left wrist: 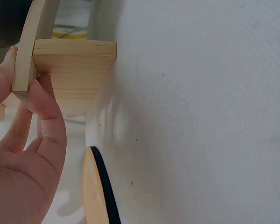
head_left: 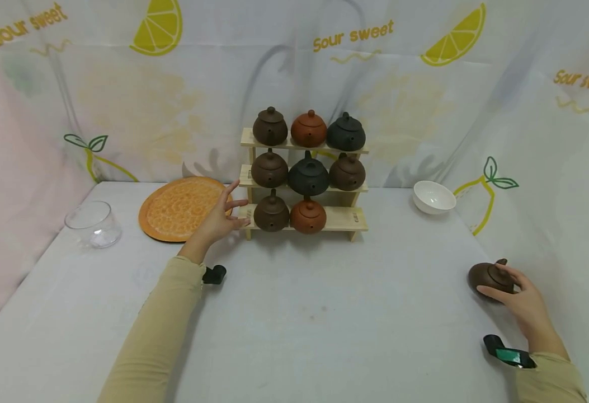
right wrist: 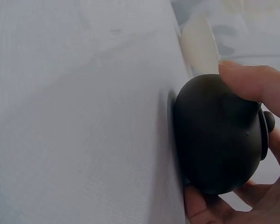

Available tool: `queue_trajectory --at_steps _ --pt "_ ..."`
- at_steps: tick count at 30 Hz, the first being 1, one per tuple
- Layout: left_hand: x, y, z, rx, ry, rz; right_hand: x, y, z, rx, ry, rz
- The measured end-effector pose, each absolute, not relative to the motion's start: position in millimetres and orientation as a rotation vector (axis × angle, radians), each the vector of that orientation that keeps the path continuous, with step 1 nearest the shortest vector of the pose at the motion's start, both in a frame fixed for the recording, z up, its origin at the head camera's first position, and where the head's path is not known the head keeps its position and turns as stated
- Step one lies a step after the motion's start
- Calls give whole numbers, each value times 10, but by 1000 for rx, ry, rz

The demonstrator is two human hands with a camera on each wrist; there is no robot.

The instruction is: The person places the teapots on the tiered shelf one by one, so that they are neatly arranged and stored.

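Eight teapots on rack [head_left: 347, 219], one slot free; left hand [head_left: 220, 219] steadying rack, fingers spread; right hand [head_left: 523, 299] gripping ninth teapot [head_left: 486, 277], well right of rack.

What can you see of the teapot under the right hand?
The teapot is small, round and dark brown, looks like unglazed clay, with a knobbed lid on. It sits upright on the white tablecloth at the table's right side, apart from the wooden rack. The right hand grips it, fingers curled over the top and thumb underneath.
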State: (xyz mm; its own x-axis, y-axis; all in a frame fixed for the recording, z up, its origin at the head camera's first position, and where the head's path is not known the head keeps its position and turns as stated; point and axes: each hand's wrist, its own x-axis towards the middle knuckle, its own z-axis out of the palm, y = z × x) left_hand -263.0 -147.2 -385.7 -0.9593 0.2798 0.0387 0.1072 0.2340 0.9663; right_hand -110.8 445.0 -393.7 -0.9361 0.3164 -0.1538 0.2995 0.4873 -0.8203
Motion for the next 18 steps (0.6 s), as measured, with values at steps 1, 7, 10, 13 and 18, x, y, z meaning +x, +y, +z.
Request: queue_trajectory --at_steps 1,7,10,13,18 --pt "-2631 -1467 -3854 371 2354 1823 -1116 4442 -3933 -557 -2700 1481" --pt "-2638 -1471 -3862 358 2349 1820 -1174 4298 -3910 -497 -2781 1417" --pt "-2635 -1479 -3866 352 2352 1814 -1225 4176 -3904 -465 -2802 1404" --pt "-2632 -1482 -3866 347 2357 1808 -1277 4048 -3903 -441 -2813 1406" --pt "-2633 -1473 -3868 350 2354 1810 -1353 3857 -3893 -382 -2820 1417"
